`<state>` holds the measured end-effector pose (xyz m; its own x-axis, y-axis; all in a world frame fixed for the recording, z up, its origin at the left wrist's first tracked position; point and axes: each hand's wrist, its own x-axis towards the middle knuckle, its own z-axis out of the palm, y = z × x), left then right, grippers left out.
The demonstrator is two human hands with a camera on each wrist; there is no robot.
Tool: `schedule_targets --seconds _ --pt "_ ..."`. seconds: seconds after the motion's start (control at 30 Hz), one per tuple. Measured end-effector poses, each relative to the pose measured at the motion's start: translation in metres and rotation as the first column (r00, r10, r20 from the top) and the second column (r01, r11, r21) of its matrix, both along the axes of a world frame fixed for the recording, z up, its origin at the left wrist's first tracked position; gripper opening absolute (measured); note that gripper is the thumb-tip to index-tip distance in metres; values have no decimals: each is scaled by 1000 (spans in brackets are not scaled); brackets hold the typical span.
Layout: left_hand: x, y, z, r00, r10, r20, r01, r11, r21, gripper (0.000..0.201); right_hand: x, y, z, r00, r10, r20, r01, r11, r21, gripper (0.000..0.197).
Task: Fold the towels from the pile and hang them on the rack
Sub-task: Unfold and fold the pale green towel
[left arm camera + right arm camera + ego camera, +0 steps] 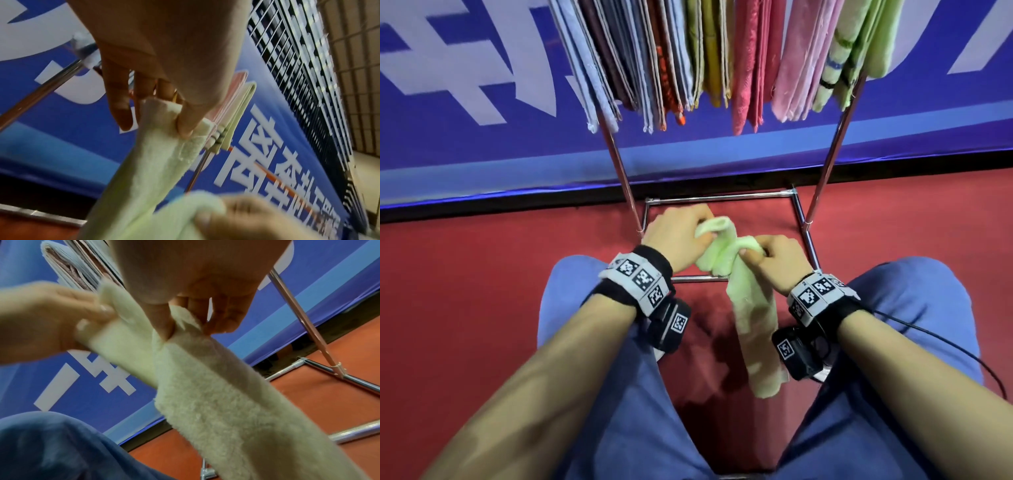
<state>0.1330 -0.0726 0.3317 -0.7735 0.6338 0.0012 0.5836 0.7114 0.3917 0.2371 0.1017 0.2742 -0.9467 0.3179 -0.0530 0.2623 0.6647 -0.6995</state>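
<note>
A pale green towel (751, 315) hangs in a long strip between my knees, bunched at its top. My left hand (677, 233) pinches one upper corner of the towel (156, 146) between thumb and fingers. My right hand (777, 258) pinches the other upper part of the towel (216, 394) close beside it. The metal rack (619, 164) stands straight ahead, with several folded towels (709, 51) in blue, brown, yellow, pink and green hanging from its top.
The rack's chrome base frame (803, 222) lies on the red floor (482, 291) just under my hands. A blue banner (465, 102) with white lettering runs behind the rack. My knees in blue trousers (928, 325) flank the towel. A black cable (945, 342) trails from the right wrist.
</note>
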Motion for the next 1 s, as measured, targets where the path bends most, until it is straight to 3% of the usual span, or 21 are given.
schedule_targets --seconds 0.1,0.17,0.23,0.3,0.37,0.43,0.53,0.63,0.73,0.77,0.87,0.93,1.0 --pt "2 3 -30 999 -4 45 9 994 -111 21 -9 2 0 1000 20 -23 -24 984 -179 25" --pt "0 5 -41 998 16 59 -9 993 -120 17 -14 4 -8 1000 -12 9 15 920 -392 22" --pt "-4 6 -44 997 46 69 -40 995 -92 15 -14 5 -18 996 -57 70 85 865 -494 29" --pt "-10 6 -42 994 70 84 -69 997 -21 13 -16 7 -27 989 -43 139 96 912 -399 26" --pt "-17 7 -39 987 96 133 -109 989 100 16 -16 8 -29 975 2 221 29 990 -137 16" --pt "-22 8 -37 976 120 184 -160 962 221 20 -18 7 -28 978 -7 207 -3 999 47 23" --pt "-26 10 -41 937 153 316 -257 911 322 26 -20 -3 -28 999 -25 37 28 995 -99 24" --pt "-18 15 -47 866 160 475 -362 854 373 29 -18 -16 -27 990 60 -127 -85 976 -203 39" --pt "-14 24 -47 739 68 670 -479 753 452 21 -18 -26 -30 979 180 -97 -193 970 -147 77" --pt "-12 26 -42 684 23 730 -519 718 464 16 -19 -28 -31 979 189 -72 -197 972 -131 78" --pt "-8 28 -28 582 -131 803 -546 669 504 21 -24 -34 -35 994 75 -74 -81 993 -82 35" --pt "-6 24 -22 570 -195 798 -510 678 530 25 -28 -35 -34 994 -87 -71 66 965 -255 44" --pt "-8 21 -22 582 -200 788 -505 671 543 30 -32 -38 -29 981 -192 -29 152 853 -500 36"
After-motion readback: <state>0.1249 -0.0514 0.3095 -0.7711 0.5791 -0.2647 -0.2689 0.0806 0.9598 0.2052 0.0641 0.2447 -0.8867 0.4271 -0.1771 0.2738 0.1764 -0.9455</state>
